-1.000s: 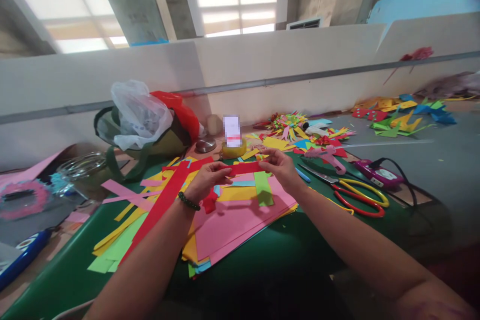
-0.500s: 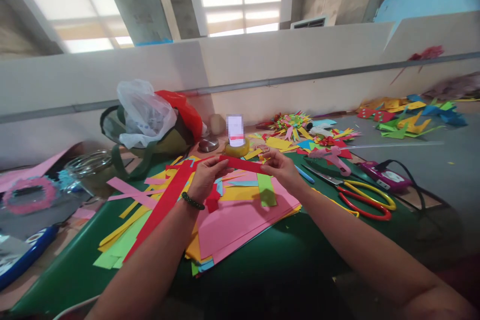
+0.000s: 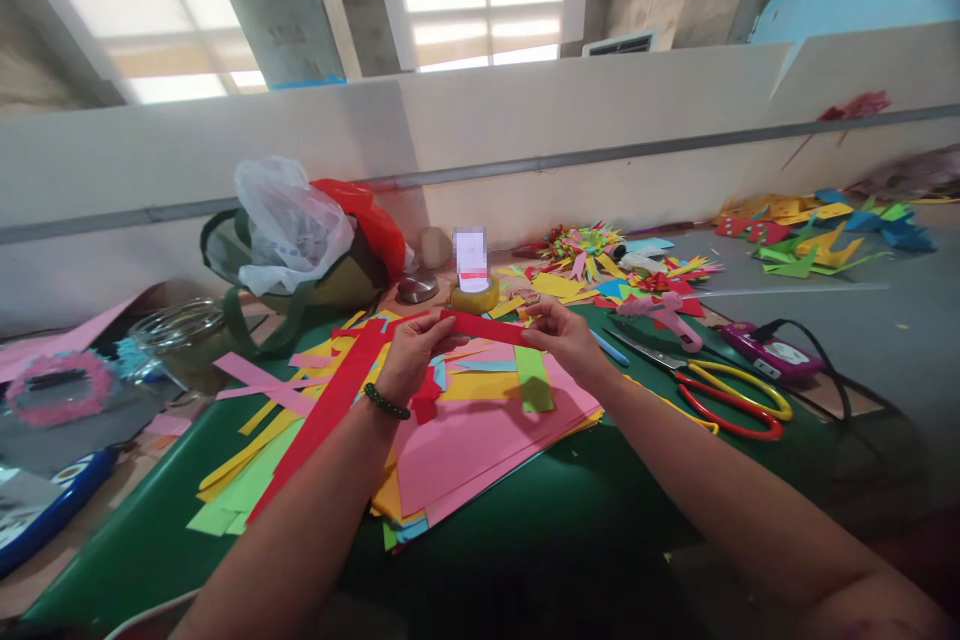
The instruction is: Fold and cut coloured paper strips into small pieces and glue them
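Observation:
A red paper strip point(image 3: 486, 328) is stretched between my two hands, raised above the pile of paper. My left hand point(image 3: 412, 348) pinches its left end, and a dark beaded bracelet point(image 3: 386, 402) circles that wrist. At the other end, my right hand point(image 3: 561, 340) pinches the strip between thumb and fingers. Beneath them lie stacked pink paper sheets point(image 3: 472, 455), a short green strip point(image 3: 533, 380) and a small folded red piece point(image 3: 427, 398). Long red strips point(image 3: 330, 410) lie by my left forearm, over yellow and light green ones.
Scissors point(image 3: 720, 390) with red and yellow handles lie right of my right hand, near a pink glue gun point(image 3: 667, 312) and a purple device point(image 3: 772, 355). Behind stand a lit phone point(image 3: 471, 260), a tape roll point(image 3: 475, 297) and a bag point(image 3: 315, 285). A green mat point(image 3: 570, 520) covers the table.
Almost nothing differs. Both hands keep the red paper strip in nearly the same place.

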Demonstrator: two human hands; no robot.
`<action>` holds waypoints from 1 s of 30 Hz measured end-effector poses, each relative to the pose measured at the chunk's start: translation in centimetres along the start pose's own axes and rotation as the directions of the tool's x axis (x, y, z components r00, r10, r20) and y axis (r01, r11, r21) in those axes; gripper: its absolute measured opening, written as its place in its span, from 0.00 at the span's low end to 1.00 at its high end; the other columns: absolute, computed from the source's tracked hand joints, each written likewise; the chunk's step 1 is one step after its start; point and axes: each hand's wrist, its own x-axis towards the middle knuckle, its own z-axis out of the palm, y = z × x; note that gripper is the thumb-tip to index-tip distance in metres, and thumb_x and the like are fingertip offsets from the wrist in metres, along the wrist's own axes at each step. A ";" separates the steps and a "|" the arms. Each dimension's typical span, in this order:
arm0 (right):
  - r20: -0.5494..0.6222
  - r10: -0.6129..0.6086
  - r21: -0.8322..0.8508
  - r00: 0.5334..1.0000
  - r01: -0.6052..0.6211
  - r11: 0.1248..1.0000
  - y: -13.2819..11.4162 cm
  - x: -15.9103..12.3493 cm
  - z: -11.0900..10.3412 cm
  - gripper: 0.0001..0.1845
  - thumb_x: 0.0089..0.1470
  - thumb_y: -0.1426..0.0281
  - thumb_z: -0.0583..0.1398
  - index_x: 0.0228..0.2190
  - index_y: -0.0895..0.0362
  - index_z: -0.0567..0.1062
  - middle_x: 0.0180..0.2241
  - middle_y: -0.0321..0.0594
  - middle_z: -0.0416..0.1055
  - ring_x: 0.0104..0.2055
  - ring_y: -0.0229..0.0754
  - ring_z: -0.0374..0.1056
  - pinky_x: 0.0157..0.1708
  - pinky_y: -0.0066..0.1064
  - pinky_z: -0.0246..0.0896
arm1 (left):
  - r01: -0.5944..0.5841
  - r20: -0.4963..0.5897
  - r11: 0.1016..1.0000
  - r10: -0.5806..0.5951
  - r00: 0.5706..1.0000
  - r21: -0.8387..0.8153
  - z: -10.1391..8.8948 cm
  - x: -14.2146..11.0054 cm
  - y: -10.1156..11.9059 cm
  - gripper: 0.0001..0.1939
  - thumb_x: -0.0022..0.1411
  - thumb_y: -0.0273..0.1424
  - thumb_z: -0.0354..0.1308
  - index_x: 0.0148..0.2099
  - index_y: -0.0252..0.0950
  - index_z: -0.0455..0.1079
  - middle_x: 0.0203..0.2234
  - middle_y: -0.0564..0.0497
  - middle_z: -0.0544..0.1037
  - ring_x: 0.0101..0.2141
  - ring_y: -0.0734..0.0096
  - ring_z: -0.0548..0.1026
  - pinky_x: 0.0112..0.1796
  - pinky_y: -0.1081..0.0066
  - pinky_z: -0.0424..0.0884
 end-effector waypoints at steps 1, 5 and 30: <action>0.002 0.003 0.002 1.000 -0.003 1.000 0.0 0.0 0.0 0.23 0.35 0.63 0.68 0.35 0.57 0.70 0.20 0.27 0.65 0.24 0.34 0.61 0.25 0.29 0.52 | 0.000 -0.013 1.000 0.000 1.000 -0.004 0.1 0.0 0.1 0.21 0.31 0.37 0.76 0.26 0.31 0.74 0.19 0.54 0.77 0.24 0.69 0.79 0.28 0.76 0.74; 0.017 0.034 0.016 0.999 -0.034 0.999 -0.1 0.1 0.0 0.25 0.33 0.62 0.69 0.34 0.57 0.70 0.20 0.28 0.65 0.24 0.34 0.61 0.26 0.29 0.52 | 0.022 -0.052 1.000 -0.023 0.998 -0.018 0.2 -0.1 0.6 0.21 0.28 0.36 0.77 0.26 0.31 0.75 0.19 0.54 0.77 0.22 0.71 0.78 0.28 0.76 0.74; 0.206 0.190 0.020 0.960 -0.199 0.980 -1.3 -0.6 0.6 0.19 0.27 0.65 0.72 0.24 0.58 0.75 0.19 0.33 0.74 0.23 0.35 0.68 0.28 0.29 0.62 | 0.025 0.025 0.989 -0.028 0.999 0.143 0.0 -0.5 1.7 0.21 0.33 0.38 0.75 0.28 0.32 0.76 0.22 0.53 0.78 0.23 0.73 0.77 0.30 0.74 0.73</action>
